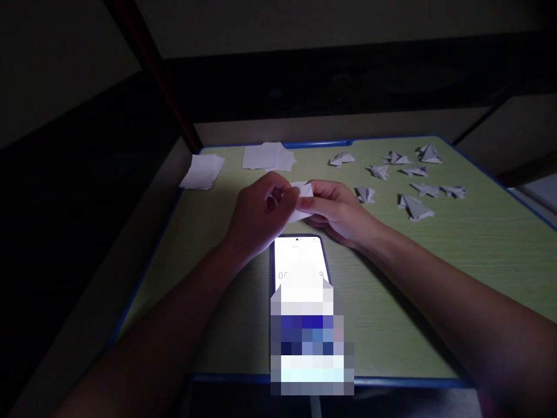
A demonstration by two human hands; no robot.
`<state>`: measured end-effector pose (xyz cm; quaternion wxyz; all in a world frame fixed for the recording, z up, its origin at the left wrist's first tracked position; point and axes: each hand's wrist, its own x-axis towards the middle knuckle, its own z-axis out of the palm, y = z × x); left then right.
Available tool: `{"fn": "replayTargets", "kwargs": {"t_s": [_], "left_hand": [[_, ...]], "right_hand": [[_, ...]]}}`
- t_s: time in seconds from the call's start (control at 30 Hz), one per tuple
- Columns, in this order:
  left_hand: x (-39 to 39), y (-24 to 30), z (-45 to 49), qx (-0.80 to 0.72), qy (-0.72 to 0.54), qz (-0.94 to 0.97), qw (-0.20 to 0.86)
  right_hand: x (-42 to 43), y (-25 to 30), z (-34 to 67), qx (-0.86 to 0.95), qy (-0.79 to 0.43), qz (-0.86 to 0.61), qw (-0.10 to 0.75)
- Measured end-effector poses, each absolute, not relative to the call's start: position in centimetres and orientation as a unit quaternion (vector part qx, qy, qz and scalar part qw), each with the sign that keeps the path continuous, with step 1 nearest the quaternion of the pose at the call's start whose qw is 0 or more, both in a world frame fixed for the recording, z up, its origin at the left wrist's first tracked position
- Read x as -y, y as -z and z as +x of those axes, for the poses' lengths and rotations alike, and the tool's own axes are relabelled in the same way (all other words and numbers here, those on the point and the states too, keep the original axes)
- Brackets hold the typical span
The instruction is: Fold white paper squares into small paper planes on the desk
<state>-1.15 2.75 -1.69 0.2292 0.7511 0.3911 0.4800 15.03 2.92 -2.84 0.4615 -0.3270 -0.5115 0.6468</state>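
Observation:
A small sheet of white paper (300,216), partly folded, is held above the table just beyond the phone. My left hand (261,212) pinches its left side, thumb and fingers closed. From the other side, my right hand (335,209) grips the paper with the thumb on top and fingers curled behind it. The hands cover much of the paper, so its full shape is hidden. Close below them lies a lit phone (300,255) showing digits, its lower part blurred out.
Two stacks of white paper, a left stack (202,172) and a middle stack (263,157), lie at the back of the green table (235,342). Several folded paper figures (415,207) are spread over the right side. A blue rim (322,143) edges the tabletop.

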Motion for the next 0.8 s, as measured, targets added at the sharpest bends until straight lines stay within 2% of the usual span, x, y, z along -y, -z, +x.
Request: {"fn": "replayTargets", "kwargs": {"t_s": [0.8], "left_hand": [[-2.80,1.92,-1.27,-0.399,-0.467,0.746,0.257]], "right_hand": [[-2.78,2.91,14.78,0.521,-0.620,-0.349,0.471]]}}
